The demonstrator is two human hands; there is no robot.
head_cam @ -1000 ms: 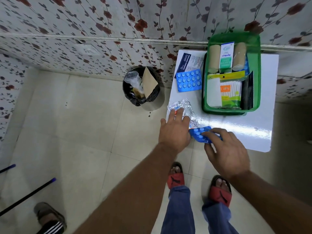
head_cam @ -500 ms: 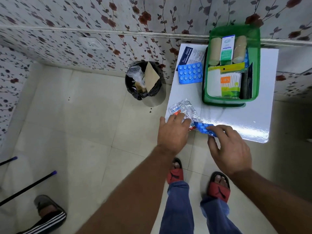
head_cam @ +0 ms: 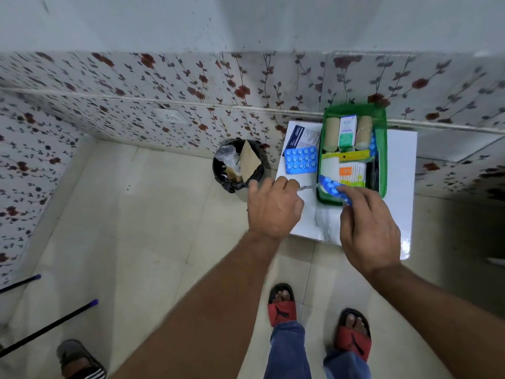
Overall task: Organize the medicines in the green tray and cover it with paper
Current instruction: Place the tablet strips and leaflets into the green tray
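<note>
The green tray [head_cam: 382, 149] sits on a white table [head_cam: 401, 165] against the wall. It holds two beige rolls, a green-and-white box, a yellow strip and an orange-and-green pack. My right hand [head_cam: 367, 228] grips a blue blister strip [head_cam: 332, 188] tilted over the tray's near left corner. My left hand [head_cam: 273, 206] is closed at the table's left edge around a silver foil strip [head_cam: 308, 187], of which only a tip shows. Another blue blister strip [head_cam: 300, 160] lies flat left of the tray, with a printed leaflet [head_cam: 303, 136] behind it.
A black bin [head_cam: 237, 166] with a bag, plastic and a piece of card stands on the tiled floor left of the table. My feet in red sandals are below. Another person's sandalled foot [head_cam: 79, 362] and two dark rods [head_cam: 46, 326] are at the lower left.
Both hands rose from the table's near edge toward the tray. The right hand lifted the blue blister strip; the left hand closed on the foil strip. The camera tilted up.
</note>
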